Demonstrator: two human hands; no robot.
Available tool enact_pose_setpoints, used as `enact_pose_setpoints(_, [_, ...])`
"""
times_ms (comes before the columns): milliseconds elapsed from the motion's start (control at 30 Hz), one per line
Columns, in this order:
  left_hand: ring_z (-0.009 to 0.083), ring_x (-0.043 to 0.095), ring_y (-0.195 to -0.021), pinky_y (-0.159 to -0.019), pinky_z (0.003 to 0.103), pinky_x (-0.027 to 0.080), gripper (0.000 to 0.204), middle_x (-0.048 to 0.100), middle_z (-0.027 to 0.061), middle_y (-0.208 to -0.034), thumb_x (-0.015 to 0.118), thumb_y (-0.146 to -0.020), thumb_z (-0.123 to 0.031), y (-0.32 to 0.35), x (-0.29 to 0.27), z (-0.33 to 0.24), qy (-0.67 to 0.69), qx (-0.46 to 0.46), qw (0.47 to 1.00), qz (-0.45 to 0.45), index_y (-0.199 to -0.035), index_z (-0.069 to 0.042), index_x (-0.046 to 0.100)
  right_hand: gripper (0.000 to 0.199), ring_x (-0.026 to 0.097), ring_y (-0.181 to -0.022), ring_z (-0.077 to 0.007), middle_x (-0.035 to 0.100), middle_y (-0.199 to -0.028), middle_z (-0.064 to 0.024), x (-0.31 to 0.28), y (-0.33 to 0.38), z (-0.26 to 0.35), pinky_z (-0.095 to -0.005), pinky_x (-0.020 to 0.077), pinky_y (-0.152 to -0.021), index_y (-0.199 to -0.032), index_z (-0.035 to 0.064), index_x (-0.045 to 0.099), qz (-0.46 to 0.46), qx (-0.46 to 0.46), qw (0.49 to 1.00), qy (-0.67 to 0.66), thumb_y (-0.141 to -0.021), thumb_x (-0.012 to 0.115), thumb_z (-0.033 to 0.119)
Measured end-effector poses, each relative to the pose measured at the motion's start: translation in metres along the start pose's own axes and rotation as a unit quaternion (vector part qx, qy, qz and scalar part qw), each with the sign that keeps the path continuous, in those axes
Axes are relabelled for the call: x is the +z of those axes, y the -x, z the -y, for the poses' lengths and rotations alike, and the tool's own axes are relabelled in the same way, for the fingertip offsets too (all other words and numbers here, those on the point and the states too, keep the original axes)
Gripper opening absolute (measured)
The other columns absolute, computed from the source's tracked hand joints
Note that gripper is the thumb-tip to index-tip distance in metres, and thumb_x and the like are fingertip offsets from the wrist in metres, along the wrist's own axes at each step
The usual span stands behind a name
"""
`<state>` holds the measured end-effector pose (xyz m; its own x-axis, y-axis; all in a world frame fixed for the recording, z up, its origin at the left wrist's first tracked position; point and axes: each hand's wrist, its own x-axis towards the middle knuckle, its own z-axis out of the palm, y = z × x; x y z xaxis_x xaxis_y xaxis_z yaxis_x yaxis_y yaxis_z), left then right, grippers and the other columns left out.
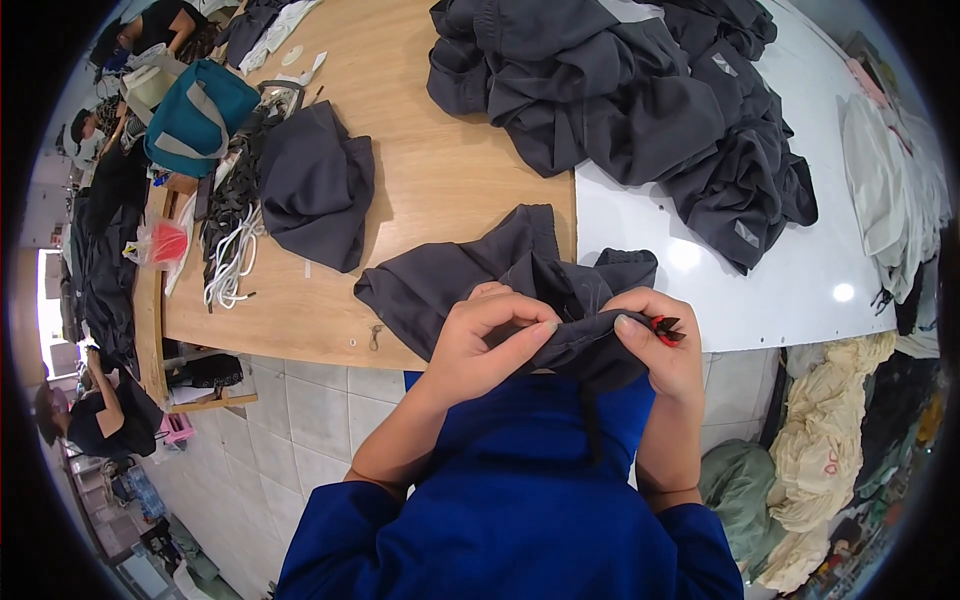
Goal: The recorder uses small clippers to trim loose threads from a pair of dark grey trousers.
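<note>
Dark grey shorts or trousers (470,265) lie bunched at the near edge of the table, their gathered waistband lifted toward me. My left hand (480,340) pinches the band between thumb and fingers. A short way to the right, my right hand (662,350) pinches the same band, thumb on top. Out of the right hand's fingers sticks a small red and black tool (668,330); its kind is mostly hidden by the hand. A dark cord (592,425) hangs from the garment in front of my blue clothing.
A pile of dark grey garments (620,100) covers the far right. To the left lie a folded dark piece (318,185), white cords (235,262) and a teal bag (203,115). Cream cloth (825,430) heaps beside the table at right. Other people sit at far left.
</note>
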<state>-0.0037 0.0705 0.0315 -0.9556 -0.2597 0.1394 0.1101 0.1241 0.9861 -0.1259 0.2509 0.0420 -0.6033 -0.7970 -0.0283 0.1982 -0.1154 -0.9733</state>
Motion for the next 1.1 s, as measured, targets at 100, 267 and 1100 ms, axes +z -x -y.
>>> enact_pose_setpoints(100, [0.0092,0.05,-0.066,-0.072,0.025,0.036,0.006,0.063,0.0006,-0.072,0.063,-0.08,-0.004,0.002,0.002,0.001,0.022,-0.011,1.0,-0.007,-0.084,-0.002,0.067,0.011,0.056,-0.078,-0.0071,0.064,-0.085,-0.0038,0.0,0.0,0.0,-0.0195,0.043,-0.072,-0.095,-0.0038,0.063,0.001,0.0,1.0,-0.011,-0.087,0.058,0.004])
enact_pose_setpoints(267, [0.0079,0.054,-0.068,-0.071,0.024,0.038,0.007,0.064,0.0004,-0.074,0.063,-0.084,-0.007,0.007,0.003,0.004,0.076,-0.051,0.996,-0.009,-0.087,-0.003,0.067,0.012,0.056,-0.08,-0.0074,0.064,-0.086,-0.004,0.001,-0.003,0.001,-0.0198,0.0433,-0.074,-0.096,-0.0036,0.063,0.009,0.001,1.0,-0.024,-0.087,0.058,0.003])
enact_pose_setpoints(1100, [0.0026,0.053,-0.078,-0.071,0.018,0.043,0.01,0.06,0.0007,-0.087,0.052,-0.092,-0.009,0.009,0.009,0.01,0.362,-0.169,0.914,-0.069,-0.096,-0.001,0.057,0.047,0.049,-0.085,-0.0096,0.054,-0.106,-0.0111,0.036,0.032,-0.007,-0.0203,0.0402,-0.077,-0.134,-0.0003,0.034,-0.086,-0.109,0.99,0.023,-0.089,0.051,0.002])
